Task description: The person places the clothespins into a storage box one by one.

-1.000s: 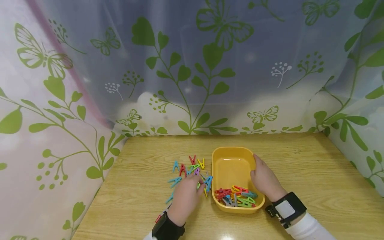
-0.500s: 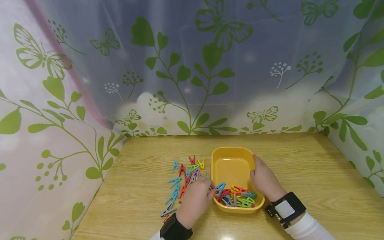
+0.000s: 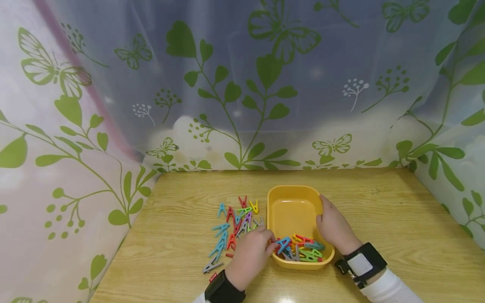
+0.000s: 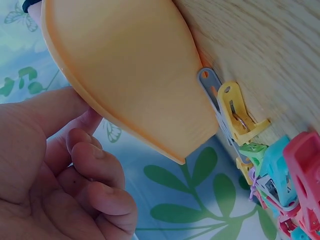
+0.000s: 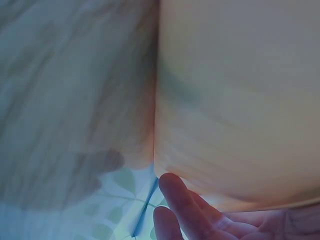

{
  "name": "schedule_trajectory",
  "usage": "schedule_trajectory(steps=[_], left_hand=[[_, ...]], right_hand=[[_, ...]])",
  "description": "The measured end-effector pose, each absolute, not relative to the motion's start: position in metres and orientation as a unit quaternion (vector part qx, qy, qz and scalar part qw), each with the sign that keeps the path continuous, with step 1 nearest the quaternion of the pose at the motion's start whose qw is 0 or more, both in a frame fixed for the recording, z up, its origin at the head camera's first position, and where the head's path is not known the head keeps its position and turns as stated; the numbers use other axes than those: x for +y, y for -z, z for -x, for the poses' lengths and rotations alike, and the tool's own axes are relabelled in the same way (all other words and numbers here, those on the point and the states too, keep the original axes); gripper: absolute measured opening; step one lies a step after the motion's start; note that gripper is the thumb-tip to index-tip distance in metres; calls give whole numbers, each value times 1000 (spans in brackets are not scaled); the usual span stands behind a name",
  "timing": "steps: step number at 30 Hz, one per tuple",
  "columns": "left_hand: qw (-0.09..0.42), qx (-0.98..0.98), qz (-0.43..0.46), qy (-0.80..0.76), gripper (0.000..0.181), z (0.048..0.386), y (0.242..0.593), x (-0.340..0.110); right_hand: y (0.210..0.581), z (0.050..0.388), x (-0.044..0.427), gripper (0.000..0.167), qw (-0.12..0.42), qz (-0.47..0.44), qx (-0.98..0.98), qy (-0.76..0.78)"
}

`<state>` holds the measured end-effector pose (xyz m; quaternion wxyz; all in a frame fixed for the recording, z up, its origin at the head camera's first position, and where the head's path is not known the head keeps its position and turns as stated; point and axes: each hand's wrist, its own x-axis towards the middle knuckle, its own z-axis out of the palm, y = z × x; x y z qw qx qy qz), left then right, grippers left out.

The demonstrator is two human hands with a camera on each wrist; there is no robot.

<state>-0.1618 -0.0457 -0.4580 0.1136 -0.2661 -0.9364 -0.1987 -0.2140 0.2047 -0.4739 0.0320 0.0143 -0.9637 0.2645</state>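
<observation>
A yellow plastic tub point(image 3: 293, 214) stands on the table, with several coloured clothespins point(image 3: 311, 255) at its near end. My left hand point(image 3: 251, 254) reaches over the tub's left rim and pinches a blue clothespin point(image 3: 283, 244) low over the ones inside. In the left wrist view, the tub's wall point(image 4: 135, 75) hides the fingertips of my left hand point(image 4: 65, 170) and that clothespin; the other fingers are curled. My right hand point(image 3: 338, 225) grips the tub's right rim, thumb on the inside. Seen from the right wrist, its fingers point(image 5: 175, 200) lie against the tub's outer wall.
Left of the tub lies a loose pile of clothespins point(image 3: 237, 225) in blue, red, green, purple, yellow and grey. A grey clothespin point(image 3: 212, 266) lies at its near end. Behind the wooden table point(image 3: 398, 210) hangs a leaf-patterned curtain point(image 3: 227, 105).
My left hand has moved right from the pile to the tub, carrying the blue clothespin over the rim and down onto the others. The right hand and the tub have stayed put.
</observation>
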Motion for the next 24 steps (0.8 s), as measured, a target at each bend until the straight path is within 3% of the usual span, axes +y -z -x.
schedule_trajectory(steps=[24], left_hand=[[96,-933,258,230,7,161,452,-52]], right_hand=[[473,214,205,60,31,-18,-962,-271]])
